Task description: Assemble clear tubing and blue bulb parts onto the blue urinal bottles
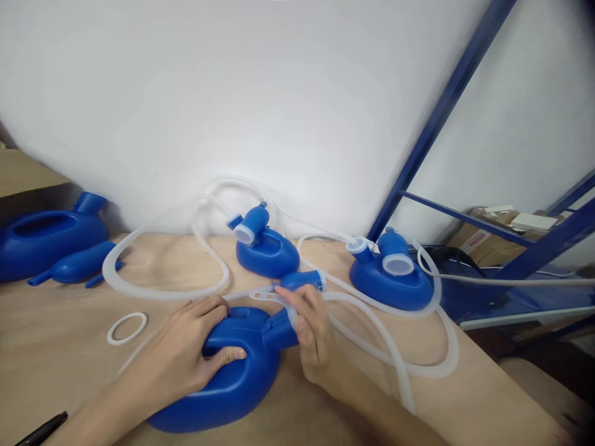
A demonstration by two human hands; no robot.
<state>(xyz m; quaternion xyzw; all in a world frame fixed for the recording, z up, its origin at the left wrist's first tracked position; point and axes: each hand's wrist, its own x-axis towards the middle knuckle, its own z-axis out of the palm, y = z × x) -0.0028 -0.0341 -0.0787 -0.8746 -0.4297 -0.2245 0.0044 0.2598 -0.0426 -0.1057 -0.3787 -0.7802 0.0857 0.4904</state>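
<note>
A blue plastic urinal bottle (pixel 232 396) lies on its side on the wooden table in front of me. My left hand (pixel 199 347) grips it at the handle, the thumb over the handle bar and the fingers on the far side. At the bottle's neck (pixel 281 329), my right hand (pixel 313 334) is closed on a translucent white cap (pixel 292 313) with a holed strap. The fingers partly hide this cap, so I cannot tell how far it sits on the mouth. Just beyond is a blue funnel piece (pixel 297 280) with a pale rim.
Two more blue bottles, one behind (pixel 267 254) and one right (pixel 390 285), carry hoses and funnel pieces. A white hose (pixel 400 365) loops across the table. Left are a white ring (pixel 127 328), another bottle (pixel 51 241) and a black pen (pixel 41 430). A blue metal frame (pixel 432 130) stands right.
</note>
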